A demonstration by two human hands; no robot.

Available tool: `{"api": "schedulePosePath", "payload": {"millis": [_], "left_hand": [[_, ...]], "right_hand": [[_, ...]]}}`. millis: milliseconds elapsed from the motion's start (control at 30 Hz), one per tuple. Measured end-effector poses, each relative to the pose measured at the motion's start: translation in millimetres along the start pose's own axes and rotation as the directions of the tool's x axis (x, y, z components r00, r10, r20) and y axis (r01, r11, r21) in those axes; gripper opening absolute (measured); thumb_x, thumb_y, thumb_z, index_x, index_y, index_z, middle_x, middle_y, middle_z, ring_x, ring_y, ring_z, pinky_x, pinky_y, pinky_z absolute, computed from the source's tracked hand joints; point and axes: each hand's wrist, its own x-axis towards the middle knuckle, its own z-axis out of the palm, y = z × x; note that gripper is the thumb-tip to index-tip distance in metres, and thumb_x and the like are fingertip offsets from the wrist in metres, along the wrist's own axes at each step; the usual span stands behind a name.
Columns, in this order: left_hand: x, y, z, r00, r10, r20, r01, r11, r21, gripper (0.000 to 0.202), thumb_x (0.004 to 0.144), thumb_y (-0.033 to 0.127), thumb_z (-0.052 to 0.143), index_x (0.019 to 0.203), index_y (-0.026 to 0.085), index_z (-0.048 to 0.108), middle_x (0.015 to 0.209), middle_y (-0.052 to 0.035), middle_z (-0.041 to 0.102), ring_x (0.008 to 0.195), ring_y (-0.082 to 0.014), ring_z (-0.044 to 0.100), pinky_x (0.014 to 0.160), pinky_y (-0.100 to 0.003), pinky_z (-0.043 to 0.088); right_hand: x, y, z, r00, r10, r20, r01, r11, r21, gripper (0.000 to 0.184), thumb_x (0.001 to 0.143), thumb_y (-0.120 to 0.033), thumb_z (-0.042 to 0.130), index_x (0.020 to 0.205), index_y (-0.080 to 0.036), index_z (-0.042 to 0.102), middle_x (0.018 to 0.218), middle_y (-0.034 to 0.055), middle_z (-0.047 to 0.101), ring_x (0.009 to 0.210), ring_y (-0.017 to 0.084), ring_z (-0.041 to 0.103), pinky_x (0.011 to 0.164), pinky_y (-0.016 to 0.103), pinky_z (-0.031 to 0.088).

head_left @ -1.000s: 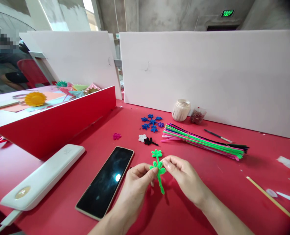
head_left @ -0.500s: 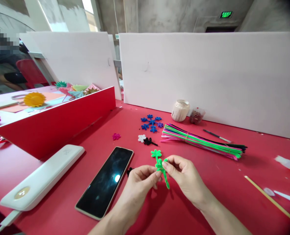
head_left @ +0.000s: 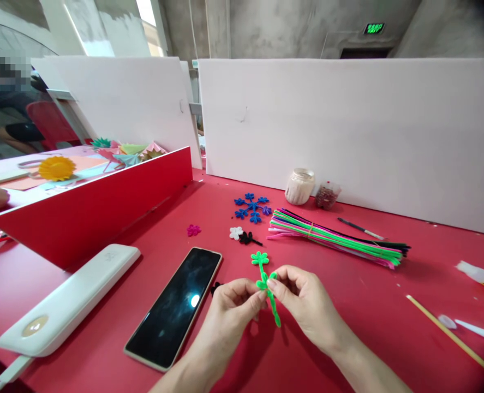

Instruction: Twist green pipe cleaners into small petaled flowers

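Note:
Between my two hands is a green pipe cleaner flower (head_left: pixel 260 258) on a stem, with a second cluster of loops lower down and a tail hanging below. My left hand (head_left: pixel 235 311) pinches it from the left at the lower loops. From the right, my right hand (head_left: pixel 303 297) pinches the same loops between thumb and fingers. Beyond them lie a black flower (head_left: pixel 246 238), a white flower (head_left: pixel 236 233), a magenta flower (head_left: pixel 193 230) and a blue snowflake shape (head_left: pixel 252 207) of pipe cleaners. A dark piece (head_left: pixel 215 287) is partly hidden behind my left hand.
A banded bundle of pipe cleaners (head_left: pixel 335 237) lies right of centre, near a jar (head_left: pixel 300 186) and a small clear container (head_left: pixel 327 195). A phone (head_left: pixel 174 308) and white power bank (head_left: pixel 73 297) lie left. A thin stick (head_left: pixel 448 333) and glue tube (head_left: pixel 481 277) lie right.
The green flower's tail has swung slightly left and down as my fingers shifted on the lower loops. Both hands keep their pinch. At far left, another person's hand reaches further in.

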Motion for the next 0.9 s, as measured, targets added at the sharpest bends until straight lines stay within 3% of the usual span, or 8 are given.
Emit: {"api": "schedulePosePath", "payload": {"millis": [167,400,633,900], "left_hand": [[3,-11,-1.2,0.998,-0.052,0.043,0.054,0.998,-0.044,0.022,0.066,0.032,0.066,0.062,0.011,0.059,0.054,0.0012,0.05,0.046,-0.0065,0.04,0.043,-0.02,0.034],[1,-10,0.1,0.995,-0.067,0.073,0.074,0.993,-0.088,0.018,0.066,0.028,0.067,0.063,0.012,0.059,0.056,0.0008,0.051,0.048,-0.0068,0.042,0.045,-0.02,0.034],[1,-13,-0.2,0.992,-0.074,0.103,0.081,0.995,-0.063,0.02,0.07,0.03,0.063,0.062,0.013,0.061,0.054,0.001,0.053,0.046,-0.0061,0.043,0.047,-0.02,0.033],[-1,-8,-0.1,0.989,-0.1,0.109,0.113,0.986,-0.121,0.019,0.069,0.029,0.064,0.059,0.013,0.06,0.053,0.0004,0.054,0.047,-0.0073,0.044,0.048,-0.021,0.034]], "right_hand": [[-5,2,-2,0.999,-0.003,0.033,0.002,1.0,0.028,0.017,0.081,-0.025,0.049,0.071,-0.015,0.056,0.063,-0.0018,0.054,0.06,0.011,0.052,0.058,0.021,0.042],[-16,4,-12,0.999,0.008,0.045,-0.006,0.999,-0.042,0.022,0.083,-0.03,0.048,0.07,-0.014,0.056,0.066,0.001,0.057,0.067,0.015,0.054,0.063,0.025,0.043],[-16,5,-14,0.997,-0.038,0.067,0.038,0.999,0.001,0.024,0.085,-0.029,0.044,0.072,-0.015,0.058,0.066,0.0006,0.058,0.063,0.012,0.052,0.06,0.023,0.042],[-18,13,-16,0.995,-0.064,0.078,0.062,0.998,0.03,0.012,0.08,-0.027,0.054,0.083,-0.016,0.057,0.072,0.0029,0.063,0.064,0.014,0.055,0.062,0.027,0.045]]}}
